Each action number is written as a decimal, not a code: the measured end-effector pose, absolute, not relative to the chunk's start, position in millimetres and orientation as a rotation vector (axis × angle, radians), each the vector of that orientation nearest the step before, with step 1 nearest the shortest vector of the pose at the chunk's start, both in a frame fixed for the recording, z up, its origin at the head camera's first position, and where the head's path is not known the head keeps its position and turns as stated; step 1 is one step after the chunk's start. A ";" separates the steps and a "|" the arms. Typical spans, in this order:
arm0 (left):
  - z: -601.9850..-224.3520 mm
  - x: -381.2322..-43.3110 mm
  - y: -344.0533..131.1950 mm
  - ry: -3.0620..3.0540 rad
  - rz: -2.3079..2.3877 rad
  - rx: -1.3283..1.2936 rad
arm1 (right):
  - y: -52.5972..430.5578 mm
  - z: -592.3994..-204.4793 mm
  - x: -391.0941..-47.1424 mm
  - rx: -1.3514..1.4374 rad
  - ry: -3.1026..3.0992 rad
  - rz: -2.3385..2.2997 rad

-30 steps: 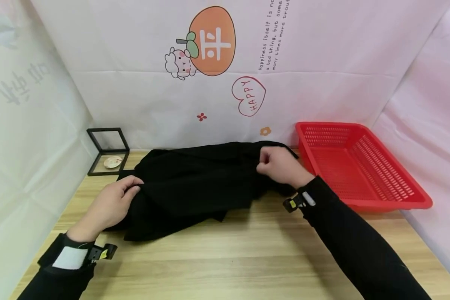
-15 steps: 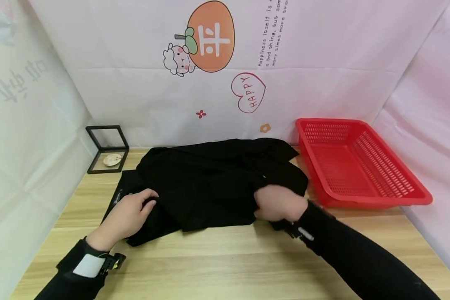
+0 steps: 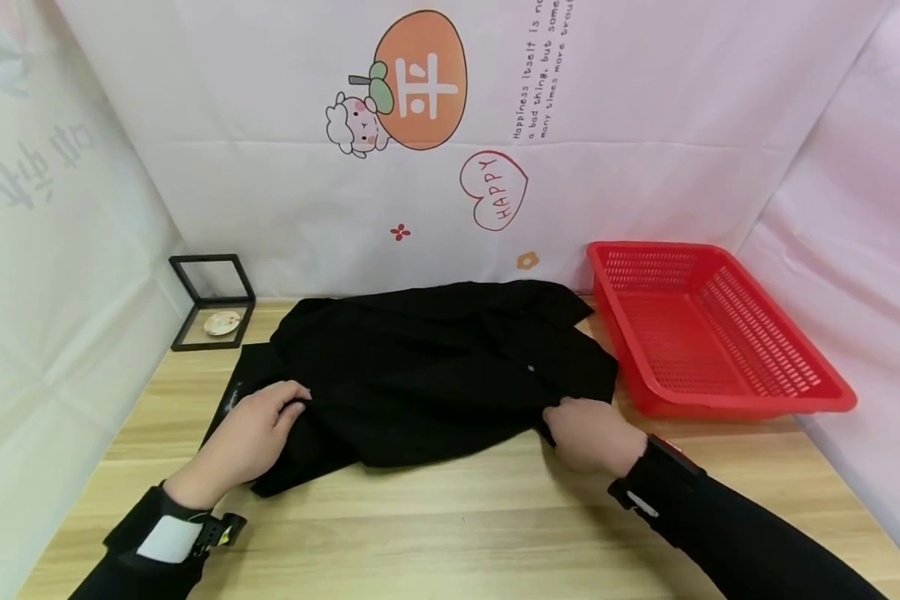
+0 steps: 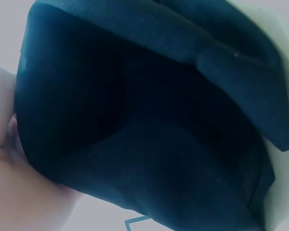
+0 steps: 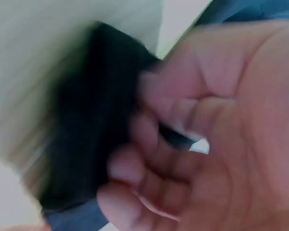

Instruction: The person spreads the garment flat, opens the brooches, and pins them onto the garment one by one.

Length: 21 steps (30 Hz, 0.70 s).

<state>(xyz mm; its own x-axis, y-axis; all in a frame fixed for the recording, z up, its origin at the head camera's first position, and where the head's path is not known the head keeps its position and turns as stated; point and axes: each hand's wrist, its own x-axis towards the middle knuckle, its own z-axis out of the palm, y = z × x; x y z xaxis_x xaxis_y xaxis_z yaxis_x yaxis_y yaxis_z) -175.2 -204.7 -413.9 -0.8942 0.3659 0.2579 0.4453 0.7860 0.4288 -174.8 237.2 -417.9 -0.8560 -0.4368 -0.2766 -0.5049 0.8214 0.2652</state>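
A black shirt (image 3: 420, 375) lies across the table, its far side near the back wall cloth, with a small button showing near its right end. On the left, my left hand (image 3: 251, 433) pinches the shirt's near edge between thumb and fingers. The left wrist view has the dark fabric (image 4: 149, 120) hanging in a fold beside that hand. Toward the right end, my right hand (image 3: 592, 433) grips the near edge of the shirt. In the right wrist view its curled fingers (image 5: 127, 166) hold blurred black cloth (image 5: 101, 110).
A red plastic basket (image 3: 727, 404) with perforated sides stands on the right, close to the shirt's right end. At the back left is a black-edged frame (image 3: 208, 300), folded upright, with a round pale piece in it. White printed cloth (image 3: 270, 200) hangs behind the wooden table (image 3: 450, 533).
My right hand has come from over the shirt's far right part toward me, drawing the fabric flatter. The left hand has shifted slightly right and nearer, still pinching the shirt.
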 end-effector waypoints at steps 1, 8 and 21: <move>-413.9 -175.0 -205.0 -2.808 -0.737 -0.656 | 239.5 -419.9 -173.4 -0.718 2.857 0.476; -414.6 -175.0 -203.3 -2.797 -0.752 -0.698 | 254.4 -430.6 -168.1 -0.840 3.128 0.190; -419.4 -170.7 -198.2 -2.871 -0.795 -0.736 | 265.1 -393.2 -145.2 -1.088 3.630 0.179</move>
<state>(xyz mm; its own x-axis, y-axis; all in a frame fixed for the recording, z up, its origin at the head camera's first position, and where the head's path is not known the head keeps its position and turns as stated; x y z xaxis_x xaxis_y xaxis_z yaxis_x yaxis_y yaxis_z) -170.7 -198.2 -419.4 -0.8824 0.4294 0.1925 0.4672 0.7511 0.4664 -145.2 265.1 -393.2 -0.6468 -0.5211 0.5569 -0.4639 0.8484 0.2551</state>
